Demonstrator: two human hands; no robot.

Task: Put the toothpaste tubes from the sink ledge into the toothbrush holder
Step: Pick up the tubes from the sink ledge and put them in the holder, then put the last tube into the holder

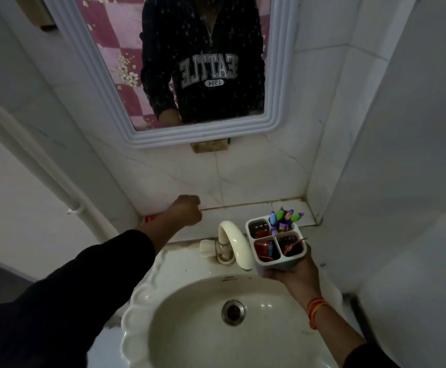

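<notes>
My right hand holds a white four-compartment toothbrush holder from below, over the right side of the sink, next to the tap. Colourful toothbrushes stand in its far compartment. Red toothpaste tubes sit in its near left compartment. My left hand is curled into a fist on the tiled ledge behind the sink, by the wall. A red toothpaste tube pokes out behind that wrist, and the fist appears closed on it. The rest of the tube is hidden.
A cream tap with a knob stands at the back of the sink basin. A white-framed mirror hangs above the ledge. Tiled walls close in on the right, and a white pipe runs down the left.
</notes>
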